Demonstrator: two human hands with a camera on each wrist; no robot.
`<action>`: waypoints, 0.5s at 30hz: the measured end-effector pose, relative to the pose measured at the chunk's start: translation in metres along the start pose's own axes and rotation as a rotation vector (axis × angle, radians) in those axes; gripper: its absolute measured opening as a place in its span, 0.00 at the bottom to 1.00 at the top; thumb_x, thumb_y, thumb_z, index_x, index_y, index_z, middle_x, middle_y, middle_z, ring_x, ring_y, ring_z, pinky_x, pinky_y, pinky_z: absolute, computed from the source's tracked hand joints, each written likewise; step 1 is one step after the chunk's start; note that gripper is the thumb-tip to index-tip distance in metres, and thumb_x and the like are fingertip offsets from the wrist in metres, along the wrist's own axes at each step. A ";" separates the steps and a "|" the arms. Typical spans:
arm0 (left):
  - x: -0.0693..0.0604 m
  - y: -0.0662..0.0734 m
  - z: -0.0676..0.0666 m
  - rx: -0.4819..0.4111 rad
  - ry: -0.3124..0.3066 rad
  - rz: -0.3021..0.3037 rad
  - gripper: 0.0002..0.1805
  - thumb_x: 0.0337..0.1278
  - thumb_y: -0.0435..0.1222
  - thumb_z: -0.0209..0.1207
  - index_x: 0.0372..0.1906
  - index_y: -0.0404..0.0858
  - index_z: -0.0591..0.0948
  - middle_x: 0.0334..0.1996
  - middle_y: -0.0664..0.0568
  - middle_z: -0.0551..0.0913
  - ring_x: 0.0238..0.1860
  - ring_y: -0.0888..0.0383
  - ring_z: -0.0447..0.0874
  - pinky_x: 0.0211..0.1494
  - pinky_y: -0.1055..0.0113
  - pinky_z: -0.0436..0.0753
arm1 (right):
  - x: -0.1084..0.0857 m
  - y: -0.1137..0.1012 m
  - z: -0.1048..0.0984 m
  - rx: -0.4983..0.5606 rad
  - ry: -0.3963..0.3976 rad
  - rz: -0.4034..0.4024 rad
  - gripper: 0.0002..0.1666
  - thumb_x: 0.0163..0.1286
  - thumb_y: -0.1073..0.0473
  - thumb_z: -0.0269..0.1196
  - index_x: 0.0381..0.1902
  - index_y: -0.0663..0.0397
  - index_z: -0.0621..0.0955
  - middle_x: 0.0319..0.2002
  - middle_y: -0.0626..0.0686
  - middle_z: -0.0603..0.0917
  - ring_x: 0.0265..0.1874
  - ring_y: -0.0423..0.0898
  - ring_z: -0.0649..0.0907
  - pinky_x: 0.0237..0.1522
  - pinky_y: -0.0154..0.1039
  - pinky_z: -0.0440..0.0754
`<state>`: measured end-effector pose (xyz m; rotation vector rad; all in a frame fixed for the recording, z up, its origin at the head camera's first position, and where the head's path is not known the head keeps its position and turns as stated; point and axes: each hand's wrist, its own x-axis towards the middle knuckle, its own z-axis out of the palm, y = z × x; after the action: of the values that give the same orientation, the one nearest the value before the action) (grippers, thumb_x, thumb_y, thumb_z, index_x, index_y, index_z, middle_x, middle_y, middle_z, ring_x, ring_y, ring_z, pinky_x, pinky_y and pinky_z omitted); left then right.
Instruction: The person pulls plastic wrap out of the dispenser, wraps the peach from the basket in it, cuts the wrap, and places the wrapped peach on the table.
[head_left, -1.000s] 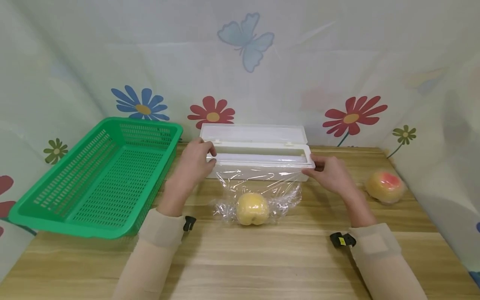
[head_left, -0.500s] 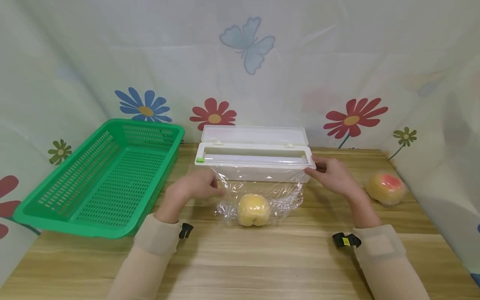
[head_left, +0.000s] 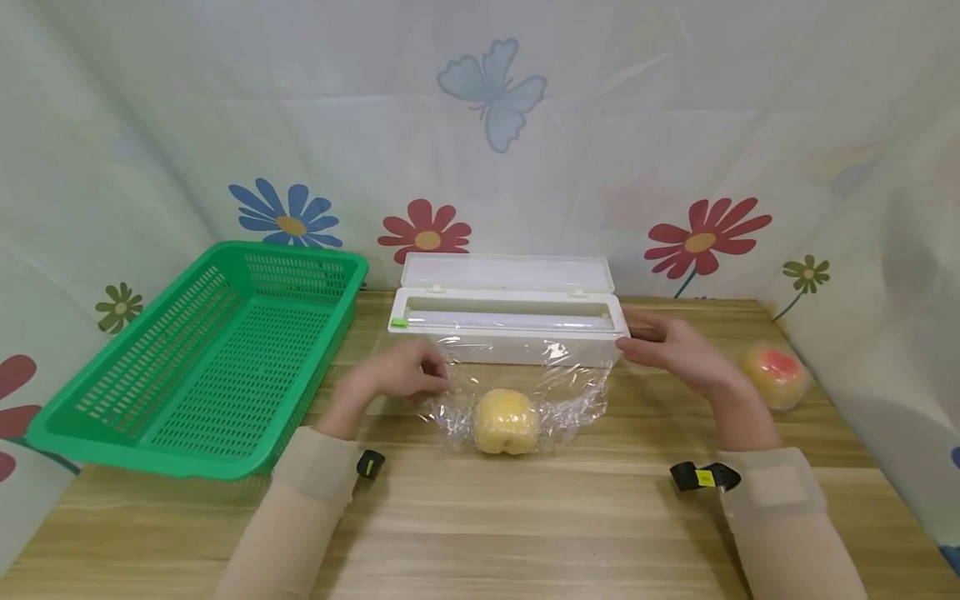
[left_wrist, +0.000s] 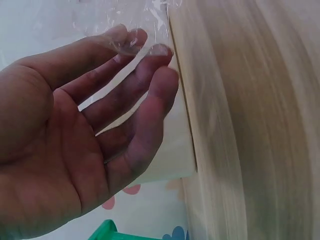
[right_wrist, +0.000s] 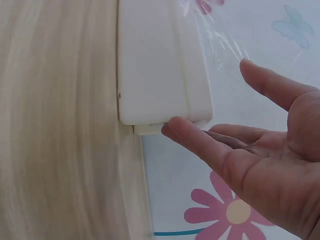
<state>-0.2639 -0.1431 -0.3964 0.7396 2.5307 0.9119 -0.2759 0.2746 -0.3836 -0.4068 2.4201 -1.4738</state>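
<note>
In the head view a white cling film dispenser box (head_left: 502, 348) lies with its lid (head_left: 507, 273) tipped back, a film roll (head_left: 510, 320) inside. Clear cling film (head_left: 525, 375) hangs over its front and down to a round yellow fruit (head_left: 506, 422), bunching at both sides of it. My left hand (head_left: 405, 369) pinches the film's left edge between thumb and fingers; in the left wrist view the film (left_wrist: 135, 20) reaches those fingertips. My right hand (head_left: 675, 348) is at the box's right end, fingers extended. The right wrist view has a fingertip (right_wrist: 175, 127) touching that end, thumb apart.
A green plastic basket (head_left: 262, 454) stands at the left of the wooden table (head_left: 525, 533). Towards the right edge sits a film-wrapped yellow fruit (head_left: 776, 377) with a red patch. A flowered curtain (head_left: 570, 200) closes off the back.
My left hand has come off the box's left end and down to the film's left edge, uncovering a green tab. The right hand has shifted slightly right, staying at the box end.
</note>
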 end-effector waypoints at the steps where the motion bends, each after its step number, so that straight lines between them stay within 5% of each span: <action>1: -0.001 0.000 -0.001 -0.004 -0.004 -0.004 0.08 0.66 0.30 0.65 0.29 0.36 0.85 0.23 0.47 0.82 0.21 0.54 0.79 0.26 0.68 0.77 | 0.000 0.000 -0.002 0.028 -0.003 0.014 0.46 0.75 0.55 0.65 0.81 0.63 0.55 0.71 0.70 0.68 0.61 0.54 0.80 0.59 0.50 0.79; 6: -0.003 0.001 -0.003 -0.013 -0.020 -0.017 0.08 0.68 0.32 0.64 0.30 0.37 0.85 0.24 0.44 0.82 0.24 0.47 0.82 0.26 0.68 0.78 | -0.006 0.001 -0.013 0.213 -0.030 0.007 0.48 0.75 0.65 0.63 0.82 0.64 0.48 0.75 0.73 0.59 0.55 0.39 0.83 0.54 0.42 0.83; 9: -0.002 -0.001 -0.003 -0.015 -0.019 -0.019 0.08 0.68 0.31 0.64 0.30 0.37 0.84 0.25 0.46 0.82 0.25 0.48 0.83 0.27 0.67 0.79 | -0.009 0.000 -0.018 0.277 -0.048 -0.027 0.46 0.75 0.69 0.62 0.81 0.64 0.50 0.76 0.71 0.58 0.57 0.38 0.82 0.53 0.41 0.83; 12: -0.002 -0.003 -0.003 -0.014 -0.025 -0.031 0.08 0.68 0.32 0.64 0.30 0.38 0.84 0.25 0.46 0.83 0.26 0.49 0.82 0.28 0.67 0.79 | -0.010 -0.001 -0.020 0.261 -0.025 -0.031 0.44 0.76 0.67 0.61 0.81 0.62 0.53 0.75 0.68 0.60 0.60 0.40 0.80 0.55 0.41 0.82; 15: -0.004 -0.003 -0.004 -0.013 -0.033 -0.041 0.08 0.68 0.32 0.65 0.30 0.38 0.84 0.25 0.45 0.83 0.26 0.50 0.82 0.27 0.68 0.77 | -0.011 -0.004 -0.019 0.165 0.079 -0.025 0.41 0.78 0.59 0.61 0.80 0.61 0.57 0.73 0.64 0.64 0.58 0.39 0.78 0.55 0.36 0.81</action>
<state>-0.2636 -0.1487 -0.3948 0.6906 2.4991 0.8940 -0.2727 0.2918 -0.3706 -0.3500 2.3371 -1.7156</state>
